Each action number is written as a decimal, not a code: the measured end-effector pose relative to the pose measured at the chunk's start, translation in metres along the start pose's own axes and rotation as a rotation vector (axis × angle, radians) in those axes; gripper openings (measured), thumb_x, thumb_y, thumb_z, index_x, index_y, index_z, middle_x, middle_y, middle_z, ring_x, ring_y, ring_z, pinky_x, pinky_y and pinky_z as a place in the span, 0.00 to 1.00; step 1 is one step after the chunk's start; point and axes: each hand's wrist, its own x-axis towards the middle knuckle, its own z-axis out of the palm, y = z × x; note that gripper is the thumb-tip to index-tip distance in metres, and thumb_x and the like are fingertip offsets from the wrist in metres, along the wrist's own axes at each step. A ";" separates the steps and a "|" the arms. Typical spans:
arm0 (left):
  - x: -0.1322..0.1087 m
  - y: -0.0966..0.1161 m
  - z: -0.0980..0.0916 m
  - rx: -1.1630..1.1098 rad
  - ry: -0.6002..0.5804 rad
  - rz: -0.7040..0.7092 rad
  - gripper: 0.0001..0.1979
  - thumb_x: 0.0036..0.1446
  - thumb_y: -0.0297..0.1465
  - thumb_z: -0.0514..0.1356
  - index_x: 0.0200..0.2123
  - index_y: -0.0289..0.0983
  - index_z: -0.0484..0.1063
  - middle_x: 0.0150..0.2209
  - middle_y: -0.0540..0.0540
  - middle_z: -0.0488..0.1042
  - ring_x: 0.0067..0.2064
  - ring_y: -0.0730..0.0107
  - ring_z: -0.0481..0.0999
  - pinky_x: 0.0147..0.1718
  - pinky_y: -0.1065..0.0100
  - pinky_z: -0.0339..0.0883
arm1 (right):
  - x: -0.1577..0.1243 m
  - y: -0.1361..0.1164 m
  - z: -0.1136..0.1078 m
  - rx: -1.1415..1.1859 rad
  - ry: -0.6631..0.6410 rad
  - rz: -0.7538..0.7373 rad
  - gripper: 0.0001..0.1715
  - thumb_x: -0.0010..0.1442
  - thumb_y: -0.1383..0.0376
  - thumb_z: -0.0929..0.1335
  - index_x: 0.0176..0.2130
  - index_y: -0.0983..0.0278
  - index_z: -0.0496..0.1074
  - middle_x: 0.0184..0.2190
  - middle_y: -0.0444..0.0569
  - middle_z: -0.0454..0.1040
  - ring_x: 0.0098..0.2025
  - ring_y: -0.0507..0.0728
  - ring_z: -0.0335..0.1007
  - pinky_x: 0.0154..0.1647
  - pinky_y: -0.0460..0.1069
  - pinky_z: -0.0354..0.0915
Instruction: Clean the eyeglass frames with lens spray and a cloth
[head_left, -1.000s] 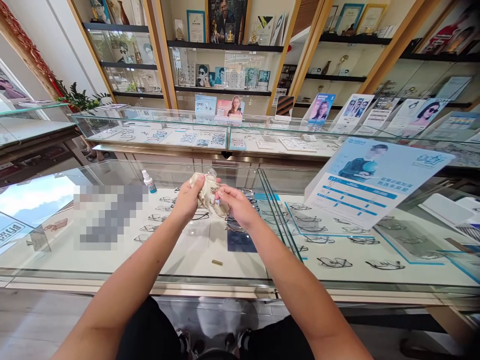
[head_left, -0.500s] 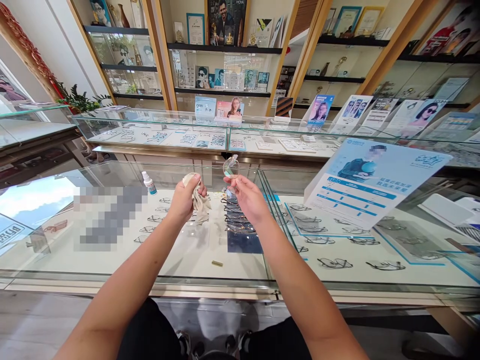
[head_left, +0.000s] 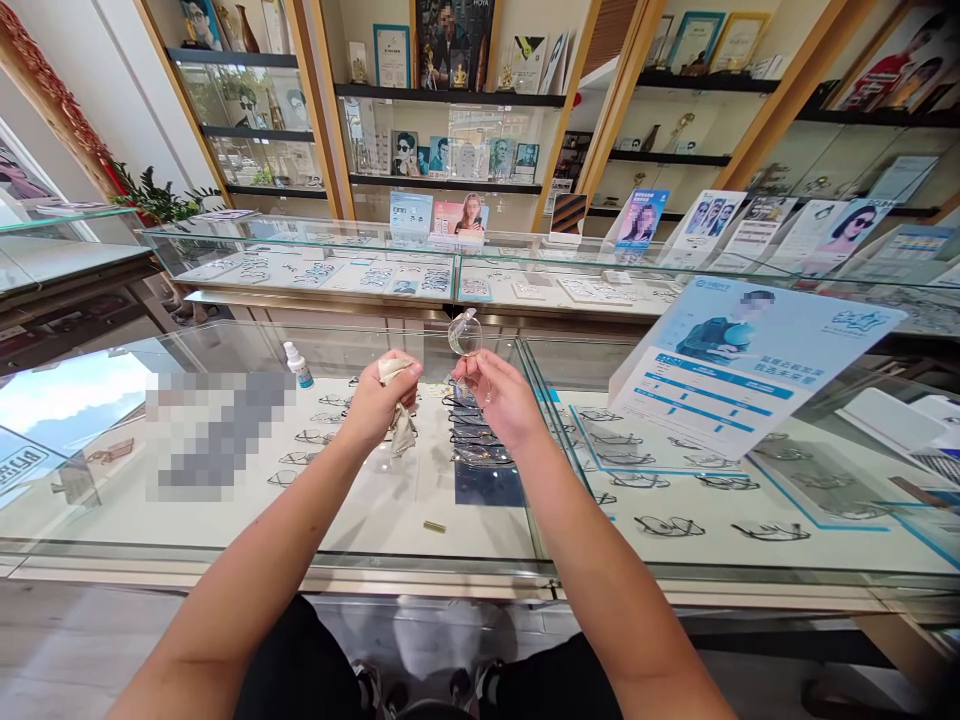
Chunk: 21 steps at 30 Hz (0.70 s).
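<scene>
A pale beige cloth point(head_left: 403, 428) is bunched in my left hand point(head_left: 377, 402), whose fingers are closed round it above the glass counter. My right hand point(head_left: 504, 398) pinches a pair of thin-rimmed glasses point(head_left: 465, 334) between thumb and fingers; one round clear lens stands upright above the fingertips. A gap separates the cloth from the glasses. Under my right hand, a row of dark-framed glasses point(head_left: 480, 437) lies on a dark blue mat point(head_left: 489, 486). To the left of my left hand stands a small white spray bottle point(head_left: 298, 366) with a blue label.
A large light-blue sign point(head_left: 757, 365) leans over the counter at right, with more eyeglass frames around it. A small gold-coloured piece point(head_left: 434, 527) lies near the front. Another glass display counter point(head_left: 337, 240) runs across behind.
My left thumb has moved over the cloth, and less cloth hangs below the hand. The glasses in my right hand have turned a little, with the lens facing me more.
</scene>
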 end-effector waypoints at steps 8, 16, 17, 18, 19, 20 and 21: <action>0.002 -0.007 -0.006 0.057 0.026 0.087 0.28 0.58 0.52 0.76 0.30 0.40 0.65 0.21 0.57 0.63 0.24 0.76 0.60 0.26 0.71 0.59 | -0.001 0.004 -0.003 -0.002 -0.131 0.061 0.22 0.60 0.47 0.78 0.30 0.59 0.74 0.34 0.48 0.73 0.43 0.58 0.69 0.49 0.53 0.66; 0.003 -0.007 -0.006 0.033 0.063 0.147 0.32 0.61 0.55 0.72 0.24 0.40 0.61 0.21 0.55 0.59 0.23 0.75 0.58 0.25 0.69 0.56 | -0.002 0.002 -0.004 -0.041 -0.167 0.092 0.22 0.60 0.46 0.77 0.30 0.59 0.73 0.33 0.47 0.73 0.41 0.58 0.69 0.48 0.53 0.66; 0.002 -0.007 -0.005 0.049 0.069 0.162 0.32 0.62 0.56 0.71 0.23 0.40 0.62 0.21 0.54 0.59 0.24 0.74 0.58 0.25 0.68 0.55 | -0.002 0.001 -0.003 -0.048 -0.174 0.098 0.23 0.60 0.46 0.78 0.30 0.59 0.73 0.33 0.47 0.73 0.41 0.58 0.69 0.48 0.53 0.66; 0.002 -0.006 -0.005 0.081 0.078 0.182 0.33 0.64 0.57 0.69 0.23 0.40 0.63 0.21 0.53 0.60 0.24 0.74 0.58 0.26 0.68 0.55 | -0.002 0.000 -0.003 -0.057 -0.183 0.106 0.23 0.60 0.46 0.78 0.30 0.59 0.73 0.33 0.47 0.73 0.40 0.58 0.69 0.47 0.54 0.66; 0.001 -0.005 -0.004 0.119 0.096 0.212 0.32 0.65 0.58 0.68 0.23 0.39 0.65 0.22 0.51 0.62 0.24 0.73 0.59 0.26 0.67 0.55 | -0.002 0.000 -0.004 -0.064 -0.194 0.114 0.23 0.60 0.46 0.78 0.30 0.59 0.74 0.32 0.47 0.73 0.39 0.58 0.68 0.47 0.54 0.66; 0.000 -0.005 -0.003 0.156 0.121 0.251 0.31 0.66 0.58 0.67 0.24 0.39 0.68 0.23 0.50 0.65 0.25 0.73 0.60 0.26 0.66 0.56 | -0.002 -0.001 -0.004 -0.068 -0.204 0.121 0.23 0.60 0.46 0.78 0.30 0.59 0.74 0.32 0.47 0.74 0.39 0.58 0.68 0.46 0.54 0.66; -0.001 -0.005 -0.002 0.189 0.151 0.297 0.29 0.66 0.58 0.67 0.28 0.39 0.71 0.26 0.49 0.69 0.26 0.72 0.62 0.27 0.66 0.57 | -0.002 -0.001 -0.004 -0.069 -0.212 0.126 0.23 0.60 0.46 0.78 0.30 0.60 0.74 0.32 0.47 0.74 0.38 0.57 0.68 0.46 0.53 0.65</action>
